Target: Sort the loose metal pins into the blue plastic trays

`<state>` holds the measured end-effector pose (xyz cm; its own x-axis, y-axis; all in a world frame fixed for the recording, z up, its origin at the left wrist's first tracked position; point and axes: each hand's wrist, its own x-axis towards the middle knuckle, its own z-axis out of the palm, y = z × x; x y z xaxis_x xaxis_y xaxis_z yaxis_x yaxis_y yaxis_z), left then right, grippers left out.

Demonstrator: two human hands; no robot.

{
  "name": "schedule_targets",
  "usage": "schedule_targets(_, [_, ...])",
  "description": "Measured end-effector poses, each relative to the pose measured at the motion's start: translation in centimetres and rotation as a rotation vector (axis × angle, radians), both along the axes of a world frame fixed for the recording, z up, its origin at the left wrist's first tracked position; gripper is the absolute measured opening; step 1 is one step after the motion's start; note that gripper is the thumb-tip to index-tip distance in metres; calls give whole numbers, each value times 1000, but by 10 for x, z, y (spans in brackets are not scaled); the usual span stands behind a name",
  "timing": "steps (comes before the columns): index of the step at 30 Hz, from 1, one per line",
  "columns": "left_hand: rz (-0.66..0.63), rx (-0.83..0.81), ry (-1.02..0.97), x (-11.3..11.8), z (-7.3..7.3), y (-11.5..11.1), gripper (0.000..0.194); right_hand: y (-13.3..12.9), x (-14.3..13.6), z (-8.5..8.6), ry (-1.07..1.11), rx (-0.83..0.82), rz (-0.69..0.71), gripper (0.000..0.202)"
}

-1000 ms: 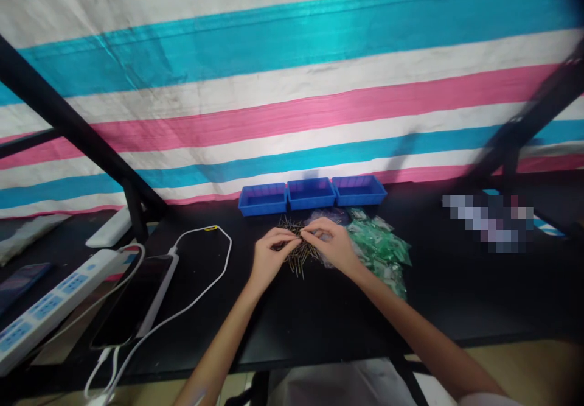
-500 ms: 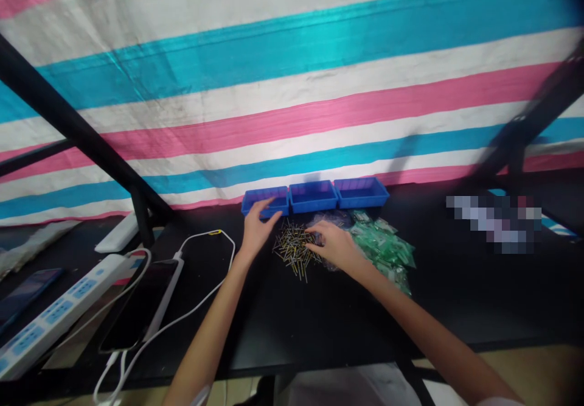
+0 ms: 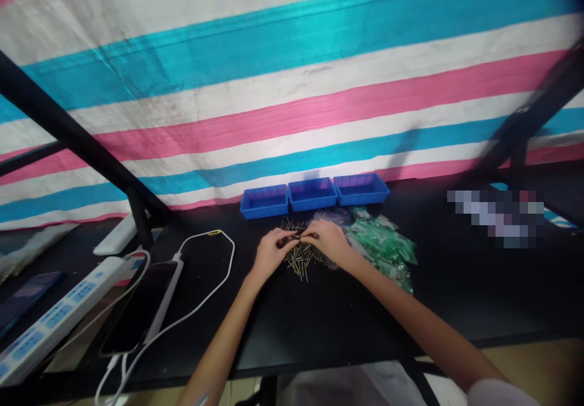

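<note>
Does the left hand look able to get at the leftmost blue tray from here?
Probably yes: the left hand sits at the pin pile, and the leftmost blue tray lies just beyond, nothing between.

A sheet [image 3: 292, 89] striped in white, turquoise and pink hangs as the backdrop. Three bright blue trays [image 3: 314, 193] stand in a row on a black bench [image 3: 456, 284]. In front of them lies a heap of brass-gold pins [image 3: 298, 252] with dark tips, beside a pile of green packets [image 3: 385, 248]. A white cable [image 3: 201, 299] with a yellow band curls across the bench. A white power strip [image 3: 50, 321] has pale blue sockets. A phone [image 3: 137, 308] has a black screen. Black frame bars [image 3: 68, 132] cross the stripes.
</note>
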<state>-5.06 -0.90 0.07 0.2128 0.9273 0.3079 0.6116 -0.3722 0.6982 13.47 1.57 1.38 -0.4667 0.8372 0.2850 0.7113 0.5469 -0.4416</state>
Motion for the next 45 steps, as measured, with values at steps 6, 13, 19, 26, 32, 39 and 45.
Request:
schedule_targets(6, [49,41,-136,3,4,2,23,-2,3,7,227,-108,-59,21])
schedule_targets(13, [12,41,-198,5,12,1,19,-6,-3,9,495,-171,28,16])
schedule_targets(19, [-82,49,-108,-1,24,2,22,-9,-4,11,581,-211,-29,16])
schedule_targets(26, [-124,35,-163,-1,31,4,21,-8,-4,17,582,-178,-14,15])
schedule_targets(32, [-113,108,-196,2,33,8,14,-5,-9,10,776,-348,4,21])
schedule_targets(39, [-34,128,-200,9,45,3,14,-13,-15,4,854,-471,-37,26])
schedule_targets(45, [319,213,-216,-23,48,48,24,-17,2,14,160,-146,-26,34])
